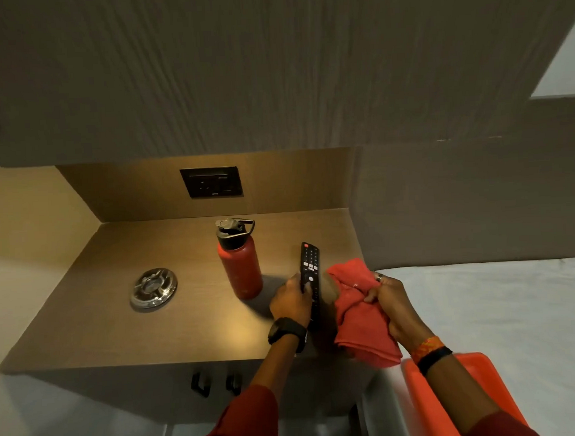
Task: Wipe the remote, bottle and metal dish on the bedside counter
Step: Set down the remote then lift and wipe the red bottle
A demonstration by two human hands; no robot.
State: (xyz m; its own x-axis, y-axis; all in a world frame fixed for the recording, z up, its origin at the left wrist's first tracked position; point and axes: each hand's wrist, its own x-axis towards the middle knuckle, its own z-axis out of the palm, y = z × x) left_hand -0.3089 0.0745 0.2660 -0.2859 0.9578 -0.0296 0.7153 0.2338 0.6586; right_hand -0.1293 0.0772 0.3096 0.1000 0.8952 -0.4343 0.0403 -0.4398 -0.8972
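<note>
My left hand (291,298) gripping remote (311,284) above worktop (119,324), right hand (390,300) clutching red cloth (359,313) just beside — bottle (240,269) near, metal dish (153,288) apart.

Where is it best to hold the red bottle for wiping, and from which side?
Grip the red bottle around its straight body, coming from its left, since the left hand and remote crowd its right. It stands upright; the body fits a wrap grasp.

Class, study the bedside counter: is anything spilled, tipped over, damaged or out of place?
Nothing stands out. The red bottle stands upright and capped, the metal dish sits flat, and the remote is simply held in the left hand beside the cloth.
</note>
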